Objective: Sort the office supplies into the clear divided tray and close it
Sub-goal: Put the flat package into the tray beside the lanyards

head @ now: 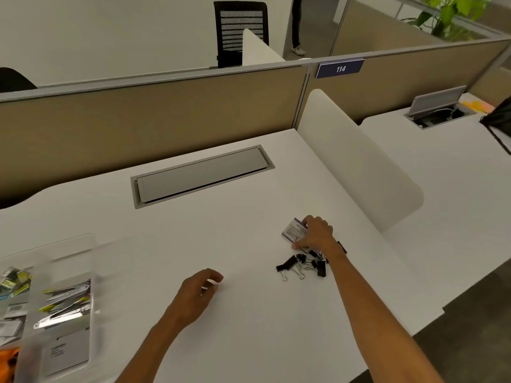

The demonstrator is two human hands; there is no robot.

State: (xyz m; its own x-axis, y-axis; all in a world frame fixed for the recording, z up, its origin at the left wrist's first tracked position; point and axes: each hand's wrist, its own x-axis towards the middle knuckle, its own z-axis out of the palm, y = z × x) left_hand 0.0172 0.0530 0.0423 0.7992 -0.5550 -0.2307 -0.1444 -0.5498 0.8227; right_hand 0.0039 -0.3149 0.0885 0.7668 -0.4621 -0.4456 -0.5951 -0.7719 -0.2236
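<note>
The clear divided tray [70,244] sits at the desk's left edge, lid up, blurred. Its compartments hold silver clips with yellow-green parts [65,302], small packets and an orange item. My right hand [316,233] reaches far to the right and curls over a small white and purple box [293,230], fingers around it. A heap of black binder clips [302,266] lies just in front of that hand, beside my wrist. My left hand [197,293] hovers over the middle of the desk, fingers loosely curled; a small white bit shows at its fingertips, too small to identify.
A grey cable hatch [201,175] is set into the white desk [249,313] behind the hands. A white divider panel [359,161] stands to the right, with a tan partition wall [152,117] at the back.
</note>
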